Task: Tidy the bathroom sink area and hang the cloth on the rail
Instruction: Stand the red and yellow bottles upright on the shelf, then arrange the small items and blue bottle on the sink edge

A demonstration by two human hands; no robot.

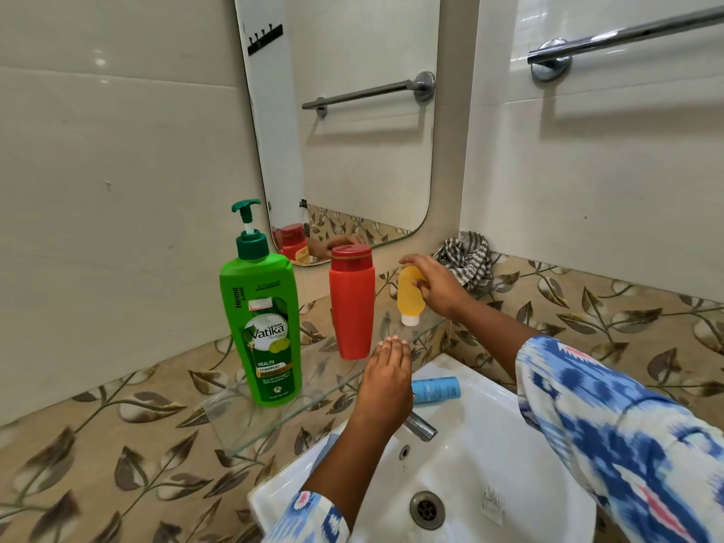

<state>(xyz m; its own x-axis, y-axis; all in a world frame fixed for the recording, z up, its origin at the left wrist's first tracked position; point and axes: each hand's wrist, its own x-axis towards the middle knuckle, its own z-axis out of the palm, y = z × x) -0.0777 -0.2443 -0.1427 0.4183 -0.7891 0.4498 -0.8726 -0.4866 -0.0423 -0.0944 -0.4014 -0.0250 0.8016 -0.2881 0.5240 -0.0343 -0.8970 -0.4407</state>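
On the glass shelf (250,433) stand a tall green pump shampoo bottle (261,327) and a red bottle (352,303). My right hand (437,286) grips a small yellow bottle (409,295) standing cap-down on the shelf, right of the red bottle. My left hand (388,380) hovers flat, fingers together, over the shelf's front edge and holds nothing. A blue tube (437,389) lies on the white sink (509,444) rim behind my left hand. A grey striped cloth (468,258) sits crumpled in the corner on the shelf. The chrome rail (627,33) runs along the right wall, bare.
A mirror (352,123) hangs above the shelf and reflects the rail and the bottles. The chrome tap (421,425) sticks out below my left wrist. The drain (427,509) sits low in the basin. Leaf-patterned tiles line the wall under the shelf.
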